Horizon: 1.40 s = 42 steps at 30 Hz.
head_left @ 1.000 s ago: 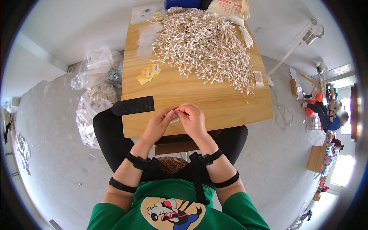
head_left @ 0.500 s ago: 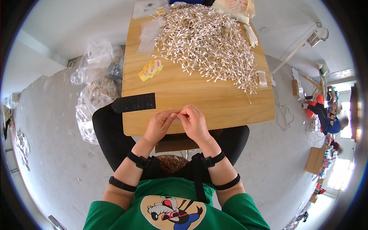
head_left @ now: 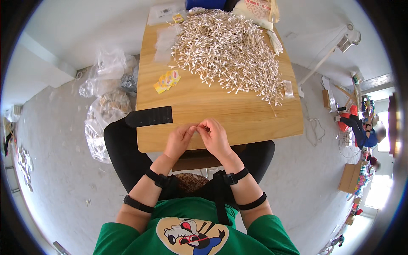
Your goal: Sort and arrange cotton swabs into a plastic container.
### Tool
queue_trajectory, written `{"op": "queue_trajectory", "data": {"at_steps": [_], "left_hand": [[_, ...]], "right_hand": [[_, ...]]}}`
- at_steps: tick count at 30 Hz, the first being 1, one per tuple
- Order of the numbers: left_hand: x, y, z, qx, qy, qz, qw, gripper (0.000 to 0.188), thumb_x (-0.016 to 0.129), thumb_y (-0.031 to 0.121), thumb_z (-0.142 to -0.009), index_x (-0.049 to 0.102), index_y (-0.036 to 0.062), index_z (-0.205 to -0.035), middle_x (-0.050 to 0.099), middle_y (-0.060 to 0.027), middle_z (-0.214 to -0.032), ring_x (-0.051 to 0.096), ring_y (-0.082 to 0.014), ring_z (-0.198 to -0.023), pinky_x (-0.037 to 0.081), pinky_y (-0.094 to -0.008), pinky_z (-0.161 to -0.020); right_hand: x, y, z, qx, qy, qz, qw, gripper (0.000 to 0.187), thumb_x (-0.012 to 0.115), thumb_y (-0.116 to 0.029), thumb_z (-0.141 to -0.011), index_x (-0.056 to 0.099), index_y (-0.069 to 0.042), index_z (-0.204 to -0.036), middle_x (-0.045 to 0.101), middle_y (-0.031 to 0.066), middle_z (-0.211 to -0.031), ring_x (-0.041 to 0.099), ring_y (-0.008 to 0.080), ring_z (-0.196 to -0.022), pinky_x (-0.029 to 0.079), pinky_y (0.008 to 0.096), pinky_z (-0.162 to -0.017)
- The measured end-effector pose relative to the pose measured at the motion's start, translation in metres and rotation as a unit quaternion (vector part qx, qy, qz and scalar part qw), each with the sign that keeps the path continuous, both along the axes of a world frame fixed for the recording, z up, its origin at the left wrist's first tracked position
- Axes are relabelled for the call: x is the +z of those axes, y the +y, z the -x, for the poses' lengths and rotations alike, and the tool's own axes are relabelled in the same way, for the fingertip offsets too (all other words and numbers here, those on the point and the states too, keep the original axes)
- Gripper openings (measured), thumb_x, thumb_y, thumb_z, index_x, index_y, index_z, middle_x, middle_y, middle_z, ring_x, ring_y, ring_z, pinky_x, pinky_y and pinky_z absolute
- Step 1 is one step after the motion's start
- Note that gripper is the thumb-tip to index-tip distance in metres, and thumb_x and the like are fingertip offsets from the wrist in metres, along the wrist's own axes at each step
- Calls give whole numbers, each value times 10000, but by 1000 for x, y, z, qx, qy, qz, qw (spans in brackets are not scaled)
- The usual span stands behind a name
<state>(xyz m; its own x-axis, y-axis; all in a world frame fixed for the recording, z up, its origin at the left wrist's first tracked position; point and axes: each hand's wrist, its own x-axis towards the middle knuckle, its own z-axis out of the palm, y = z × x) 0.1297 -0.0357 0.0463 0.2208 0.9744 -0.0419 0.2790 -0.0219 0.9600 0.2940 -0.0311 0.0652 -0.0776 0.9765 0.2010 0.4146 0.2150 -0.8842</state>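
Observation:
Over the near edge of the wooden table [head_left: 238, 121], my left hand [head_left: 178, 140] and my right hand [head_left: 216, 138] meet fingertip to fingertip. Both are closed in a pinch; whatever sits between the fingers is too small to make out. A large heap of cotton swabs [head_left: 225, 51] covers the far part of the table. Yellow printed cards [head_left: 167, 81] lie fanned at the left. Nearer my left hand is a flat black strip [head_left: 153, 116] at the table's left edge. A small clear pack of swabs [head_left: 288, 89] rests at the right edge.
Flat clear plastic bags [head_left: 165, 43] lie left of the heap. A white sack [head_left: 254, 12] stands at the far edge. Big clear plastic bags [head_left: 108, 102] sit on the floor at left. At far right are a seated person [head_left: 369, 135] and a cardboard box [head_left: 349, 178].
My left hand has shifted down slightly, its fingers bent closer in. Both hands stay pinched together. The heap and the cards have not been disturbed; the view has shifted a little.

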Motion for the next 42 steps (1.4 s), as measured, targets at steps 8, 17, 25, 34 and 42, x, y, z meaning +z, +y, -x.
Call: {"op": "queue_trajectory", "data": {"at_steps": [8,17,25,34,42], "left_hand": [[18,-10,8,7,-261,158,952,259,628,133,-997,628,-11,-1213,713,-68,-1063,658,-124,-982,543,-287,-865],[32,-12,10,116,-368,278,880,222,627,184,-1004,665,9,-1135,701,-42,-999,662,-128,-901,531,-273,-802],[46,-17,12,153,-351,260,887,179,672,146,-972,685,-6,-1064,712,-49,-971,659,-118,-865,524,-261,-792],[57,-24,10,140,-246,167,944,56,689,51,-944,693,-2,-963,700,-21,-955,619,-78,-849,494,-217,-769],[67,-28,7,71,-164,61,982,33,706,-14,-891,679,-4,-907,694,-47,-979,634,-111,-862,502,-225,-764]], "right_hand": [[28,2,-8,27,238,248,939,117,665,-110,-967,635,3,-965,628,6,-822,606,91,-742,540,247,-670],[39,-10,-13,24,271,267,924,111,641,-83,-970,629,26,-950,655,37,-832,642,107,-733,567,257,-674],[46,-21,-16,8,240,256,936,118,637,-84,-975,616,21,-926,658,42,-823,647,109,-744,553,264,-700],[63,-26,-14,32,48,99,993,85,699,-28,-886,620,6,-884,635,84,-821,606,180,-743,488,304,-673],[72,-32,-11,47,9,-7,999,113,718,17,-810,619,-13,-857,597,120,-845,601,311,-756,491,369,-662]]}}
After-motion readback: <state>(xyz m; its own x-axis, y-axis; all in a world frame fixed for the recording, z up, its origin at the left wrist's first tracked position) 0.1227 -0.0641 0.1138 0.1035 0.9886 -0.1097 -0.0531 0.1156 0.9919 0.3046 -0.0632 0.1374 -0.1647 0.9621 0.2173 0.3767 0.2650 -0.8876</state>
